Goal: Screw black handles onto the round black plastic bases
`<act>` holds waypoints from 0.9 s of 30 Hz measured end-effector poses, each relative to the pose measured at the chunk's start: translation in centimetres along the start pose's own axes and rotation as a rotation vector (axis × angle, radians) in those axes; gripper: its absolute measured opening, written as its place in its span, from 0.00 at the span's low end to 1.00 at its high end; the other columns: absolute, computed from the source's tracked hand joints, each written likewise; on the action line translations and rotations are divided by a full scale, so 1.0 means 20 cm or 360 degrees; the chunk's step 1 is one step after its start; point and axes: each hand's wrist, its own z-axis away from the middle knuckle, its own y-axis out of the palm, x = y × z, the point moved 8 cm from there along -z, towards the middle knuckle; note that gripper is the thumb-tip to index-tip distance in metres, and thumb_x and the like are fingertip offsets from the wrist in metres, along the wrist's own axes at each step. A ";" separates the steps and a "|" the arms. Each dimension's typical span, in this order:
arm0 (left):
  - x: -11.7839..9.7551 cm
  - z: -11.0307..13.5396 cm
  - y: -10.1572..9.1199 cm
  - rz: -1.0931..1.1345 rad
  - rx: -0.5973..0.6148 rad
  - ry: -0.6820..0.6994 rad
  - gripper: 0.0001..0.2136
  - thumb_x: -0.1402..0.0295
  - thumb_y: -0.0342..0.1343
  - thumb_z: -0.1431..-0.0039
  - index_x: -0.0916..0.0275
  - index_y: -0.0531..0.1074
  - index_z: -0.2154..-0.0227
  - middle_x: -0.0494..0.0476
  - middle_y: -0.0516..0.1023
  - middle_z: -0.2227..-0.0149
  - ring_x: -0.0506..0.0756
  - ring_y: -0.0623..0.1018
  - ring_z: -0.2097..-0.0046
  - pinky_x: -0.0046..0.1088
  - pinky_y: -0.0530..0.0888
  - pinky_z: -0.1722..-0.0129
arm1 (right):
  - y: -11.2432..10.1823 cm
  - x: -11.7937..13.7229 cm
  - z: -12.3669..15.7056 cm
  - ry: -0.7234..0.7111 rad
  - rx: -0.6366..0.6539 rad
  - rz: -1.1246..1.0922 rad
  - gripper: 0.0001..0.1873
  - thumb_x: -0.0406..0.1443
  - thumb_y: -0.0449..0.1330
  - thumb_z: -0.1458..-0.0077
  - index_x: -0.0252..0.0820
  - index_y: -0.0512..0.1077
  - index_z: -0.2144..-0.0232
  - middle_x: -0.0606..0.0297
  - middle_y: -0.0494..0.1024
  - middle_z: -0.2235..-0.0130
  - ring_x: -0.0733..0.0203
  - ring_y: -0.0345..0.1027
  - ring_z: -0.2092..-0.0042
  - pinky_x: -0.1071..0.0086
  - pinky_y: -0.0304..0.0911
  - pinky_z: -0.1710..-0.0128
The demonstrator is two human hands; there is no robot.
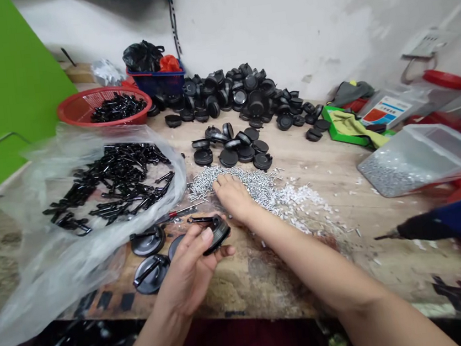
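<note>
My left hand (pixel 194 260) is closed round a black round disc part (pixel 216 234) with a short arm across its top, holding it tilted above the table's front. At the pile of small silver screws (pixel 261 186), my right hand (pixel 233 196) has its fingers bent down among them. Its fingertips are hidden, so what they grip, if anything, does not show. Beside my left hand lie black discs with arms (pixel 151 273) fitted across them. A thin screwdriver (pixel 180 211) with a red part rests just behind. Small white plastic pieces (pixel 302 198) are scattered right of the screws.
Black arm parts (pixel 118 177) lie on a clear plastic bag (pixel 78 262) at left; more fill a red basket (pixel 69 111). Black discs (pixel 242 91) are heaped by the wall. At right are a clear screw bin (pixel 399 162) and a blue power driver (pixel 448 219), its bit pointing inward.
</note>
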 end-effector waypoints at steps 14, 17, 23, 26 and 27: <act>0.03 0.02 -0.04 -0.0004 -0.0101 -0.0096 0.19 0.62 0.68 0.56 0.61 0.75 0.60 0.57 0.75 0.52 0.55 0.77 0.58 0.22 0.75 0.72 | -0.01 0.03 -0.08 -0.0043 0.0157 -0.0204 0.13 0.25 0.49 0.42 0.34 0.71 0.61 0.51 0.73 0.57 0.52 0.66 0.53 0.60 0.61 0.53; 0.03 0.01 -0.06 0.0012 -0.0093 -0.0108 0.16 0.62 0.68 0.55 0.61 0.76 0.63 0.57 0.76 0.54 0.54 0.77 0.59 0.20 0.74 0.75 | -0.04 0.02 -0.06 -0.0020 0.0059 -0.0296 0.14 0.23 0.47 0.42 0.32 0.70 0.60 0.48 0.73 0.56 0.52 0.65 0.52 0.59 0.59 0.50; 0.03 0.01 -0.07 0.0009 -0.0053 -0.0139 0.15 0.62 0.67 0.53 0.61 0.76 0.62 0.56 0.75 0.58 0.53 0.77 0.60 0.18 0.74 0.74 | -0.25 -0.04 0.14 0.0161 -0.0350 -0.0719 0.17 0.25 0.43 0.38 0.38 0.68 0.53 0.57 0.74 0.53 0.62 0.67 0.53 0.66 0.63 0.52; 0.03 0.02 -0.05 -0.0003 -0.0039 -0.0130 0.17 0.62 0.67 0.54 0.61 0.76 0.61 0.55 0.75 0.59 0.52 0.76 0.61 0.19 0.75 0.74 | -0.37 -0.06 0.33 0.0204 -0.0649 -0.1593 0.11 0.30 0.53 0.40 0.43 0.74 0.61 0.65 0.78 0.62 0.65 0.72 0.61 0.68 0.68 0.59; 0.02 0.02 -0.04 -0.0013 -0.0032 -0.0116 0.18 0.62 0.68 0.55 0.61 0.76 0.60 0.55 0.74 0.59 0.52 0.75 0.61 0.19 0.75 0.74 | -0.39 -0.05 0.38 0.0221 -0.0673 -0.1810 0.09 0.31 0.56 0.42 0.45 0.76 0.64 0.66 0.79 0.63 0.65 0.72 0.62 0.68 0.68 0.59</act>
